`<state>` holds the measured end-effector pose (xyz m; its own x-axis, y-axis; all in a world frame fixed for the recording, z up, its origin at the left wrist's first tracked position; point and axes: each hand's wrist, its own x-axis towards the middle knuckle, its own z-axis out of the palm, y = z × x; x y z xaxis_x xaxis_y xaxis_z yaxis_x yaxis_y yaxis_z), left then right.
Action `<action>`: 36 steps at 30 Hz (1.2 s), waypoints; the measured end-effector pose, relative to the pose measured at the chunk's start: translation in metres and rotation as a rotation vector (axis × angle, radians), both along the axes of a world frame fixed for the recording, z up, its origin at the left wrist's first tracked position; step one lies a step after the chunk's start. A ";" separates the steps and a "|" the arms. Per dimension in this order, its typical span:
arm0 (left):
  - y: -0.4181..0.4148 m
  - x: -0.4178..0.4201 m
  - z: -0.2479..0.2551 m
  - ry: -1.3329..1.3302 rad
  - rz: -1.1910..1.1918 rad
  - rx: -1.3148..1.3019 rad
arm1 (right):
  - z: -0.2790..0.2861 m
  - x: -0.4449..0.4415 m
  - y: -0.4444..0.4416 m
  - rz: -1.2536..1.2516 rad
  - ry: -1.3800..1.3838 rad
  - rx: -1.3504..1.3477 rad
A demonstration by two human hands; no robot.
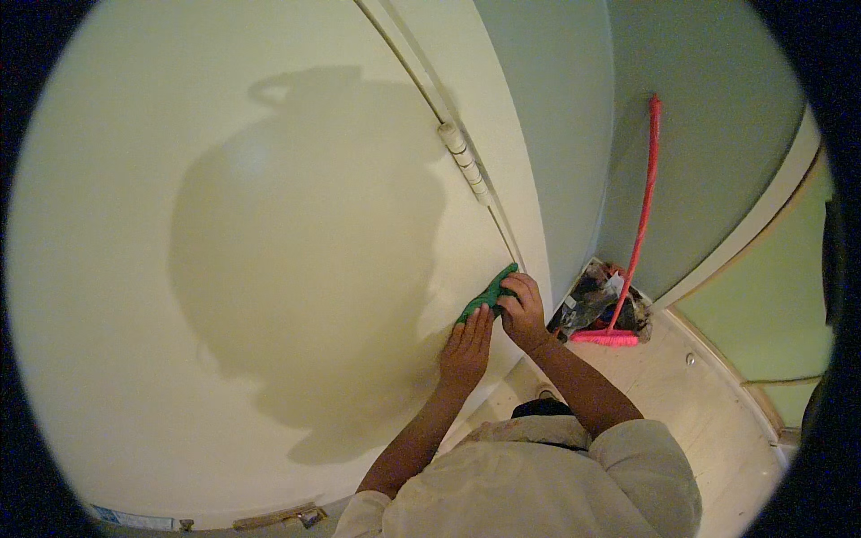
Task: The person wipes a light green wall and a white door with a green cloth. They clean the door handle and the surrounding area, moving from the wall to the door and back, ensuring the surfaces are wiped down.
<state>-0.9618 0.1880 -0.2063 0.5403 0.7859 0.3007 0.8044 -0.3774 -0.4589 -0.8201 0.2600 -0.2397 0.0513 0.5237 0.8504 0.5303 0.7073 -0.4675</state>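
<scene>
My right hand (pixel 525 313) grips a green cloth (pixel 494 293) with bent fingers, close to the hinge side of a large white door (pixel 303 269). The fingers of my left hand (pixel 466 351) lie straight and close together over the cloth's lower end, holding it at the door's surface; its thumb is hidden. One tip of the cloth reaches the narrow gap between door and frame. Above the hands, a pale barrel hinge (pixel 464 163) sits along that gap.
A pink broom (pixel 647 195) leans in the corner of the grey-green wall (pixel 572 121). Around its head (pixel 605 337) lies a heap of debris (pixel 592 299). Pale floor (pixel 699 417) extends on the right. A metal latch (pixel 311 516) shows at the door's opposite edge.
</scene>
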 end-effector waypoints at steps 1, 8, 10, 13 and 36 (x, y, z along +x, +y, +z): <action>0.001 0.000 -0.001 0.033 -0.013 0.012 | -0.001 0.001 0.002 0.013 -0.018 0.002; 0.017 0.025 0.095 -0.200 0.049 0.221 | 0.092 0.013 0.020 0.092 0.037 0.147; 0.018 0.023 0.100 -0.209 0.032 0.239 | 0.108 0.011 0.024 0.105 0.061 0.185; 0.019 0.019 0.084 -0.208 0.029 0.135 | 0.090 0.008 0.027 0.119 0.056 0.199; -0.015 -0.005 0.020 -0.022 0.102 0.121 | 0.037 -0.003 0.001 0.160 0.013 0.035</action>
